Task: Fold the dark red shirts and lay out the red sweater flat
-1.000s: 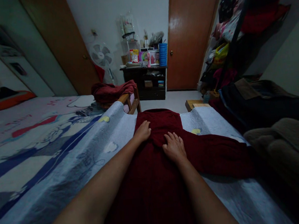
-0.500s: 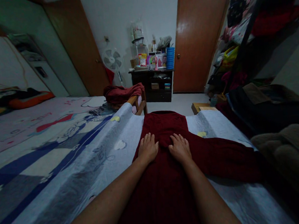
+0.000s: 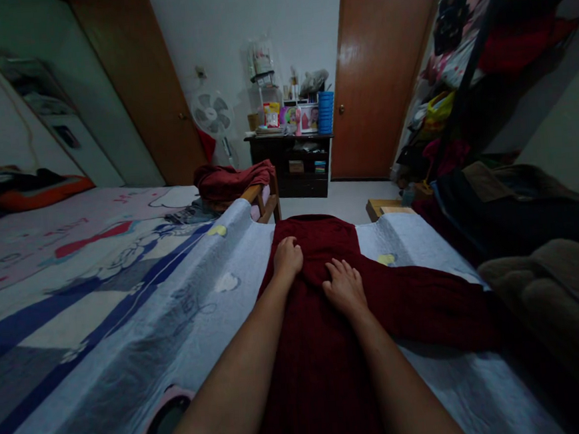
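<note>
A dark red long-sleeved top (image 3: 320, 355) lies spread over the pale blue bedding, one sleeve stretched out to the right. The other sleeve cannot be seen clearly at the left side. My left hand (image 3: 288, 256) is on the upper left part of the top, its fingers curled in against the cloth. Lower and to the right, my right hand (image 3: 343, 285) rests flat on the fabric, fingers spread. Small folds run through the cloth between the two hands. Partly behind my left forearm is a pink object with a dark round face (image 3: 165, 424).
Folded dark clothes (image 3: 524, 205) and a brown fleecy item (image 3: 550, 283) are piled on the right. A reddish cloth (image 3: 234, 180) hangs over the wooden bed end (image 3: 252, 193). Patterned bedding (image 3: 98, 279) covers the left side. A fan (image 3: 212, 113) and dark cabinet (image 3: 290, 167) stand behind.
My left hand has moved up and slightly forward on the top, its fingers going from spread to curled. My right hand stays nearly in place. The pink object has come into view.
</note>
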Available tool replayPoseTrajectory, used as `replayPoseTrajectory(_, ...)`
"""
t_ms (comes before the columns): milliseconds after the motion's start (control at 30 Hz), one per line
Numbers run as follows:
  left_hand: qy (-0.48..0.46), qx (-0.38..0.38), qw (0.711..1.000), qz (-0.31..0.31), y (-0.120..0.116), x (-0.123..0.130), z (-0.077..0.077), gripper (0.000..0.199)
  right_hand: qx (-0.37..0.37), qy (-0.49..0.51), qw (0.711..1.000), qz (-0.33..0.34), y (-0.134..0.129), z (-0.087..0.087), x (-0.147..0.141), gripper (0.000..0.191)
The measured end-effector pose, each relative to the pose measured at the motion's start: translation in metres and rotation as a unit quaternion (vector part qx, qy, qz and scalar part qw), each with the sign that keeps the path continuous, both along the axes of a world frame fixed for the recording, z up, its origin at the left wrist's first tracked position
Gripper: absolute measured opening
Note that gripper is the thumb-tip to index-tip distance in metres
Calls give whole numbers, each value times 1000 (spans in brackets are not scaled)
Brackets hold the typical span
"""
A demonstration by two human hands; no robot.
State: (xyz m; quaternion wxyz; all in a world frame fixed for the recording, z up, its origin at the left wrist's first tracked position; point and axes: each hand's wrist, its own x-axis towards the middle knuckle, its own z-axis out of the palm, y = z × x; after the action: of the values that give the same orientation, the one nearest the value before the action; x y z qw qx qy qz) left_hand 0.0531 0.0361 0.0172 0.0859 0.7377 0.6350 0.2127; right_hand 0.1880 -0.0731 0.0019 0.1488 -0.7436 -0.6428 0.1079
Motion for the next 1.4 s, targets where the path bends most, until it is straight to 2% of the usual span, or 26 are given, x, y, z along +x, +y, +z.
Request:
replayPoseTrajectory(133,-4,-2,1000,24,4,6,-14,46,4,1,1000,0,-1,0,0,59)
replayPoseTrajectory(233,16,-16,1000,13,-1,5,-30,52,-2,-4,1000,-2,0,0,1,59)
replayPoseTrajectory(333,62,-16,998,0,-5,5,-38,57,-6,-7,1000,-19,2,0,1,62)
replayPoseTrajectory(533,76,-42,996,-8,-2,6,-37,62,6,-15,999,-39,4,3,3,54)
replayPoseTrajectory(667,76,-32,995,-57,3,7,-35,54,33,-37,997,-56,4,6,7,54)
replayPoseTrajectory(767,75,-24,991,-106,7,9,-34,49,9,-46,997,-61,4,8,11,56)
replayPoseTrajectory(867,63,-46,990,-120,10,11,-34,51,-34,-52,997,-53,2,16,19,55)
replayPoseTrajectory(1067,75,-74,987,-119,11,12,-37,72,-111,-65,991,-45,-6,54,54,34)
replayPoseTrajectory(1167,87,-82,985,-125,10,12,-37,78,-92,-108,988,-62,-12,68,81,33)
replayPoseTrajectory(1267,90,-91,984,-127,10,11,-34,80,-58,-163,977,-123,-21,67,108,37)
replayPoseTrajectory(1367,87,-95,984,-127,9,11,-32,81,-54,-191,960,-198,-31,58,128,42)
replayPoseTrajectory(1400,85,-96,984,-127,8,11,-32,80,-58,-190,959,-203,-34,56,133,43)
